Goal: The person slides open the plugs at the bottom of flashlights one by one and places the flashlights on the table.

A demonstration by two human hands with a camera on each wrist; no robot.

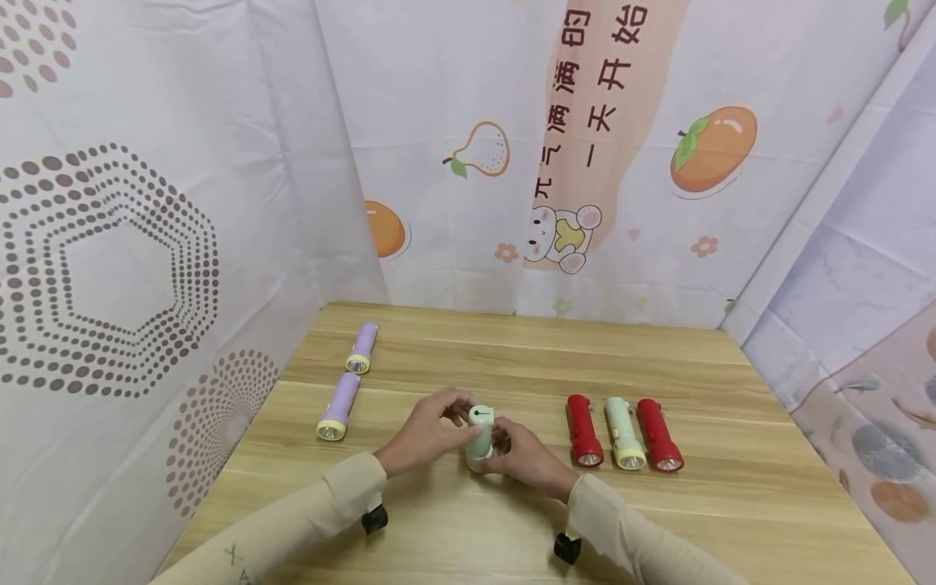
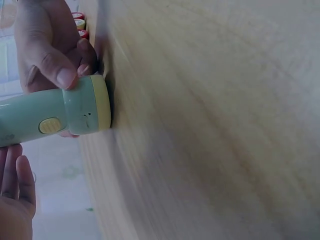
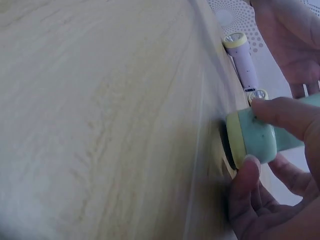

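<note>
A pale green flashlight with a yellow rim stands nearly upright between the hands, lens end down at the tabletop. The left wrist view shows its yellow switch. Low on the flashlight, my right hand grips the wide head between thumb and fingers. My left hand holds the narrower upper body near the tail, thumb in front and fingers behind. Part of the left hand's grip falls outside the left wrist view. Whether the lens rim fully touches the wood is hard to tell.
Two purple flashlights lie in a line at the left. On the right lie a red flashlight, a pale green one and another red one, side by side. Printed curtains hang behind the wooden table.
</note>
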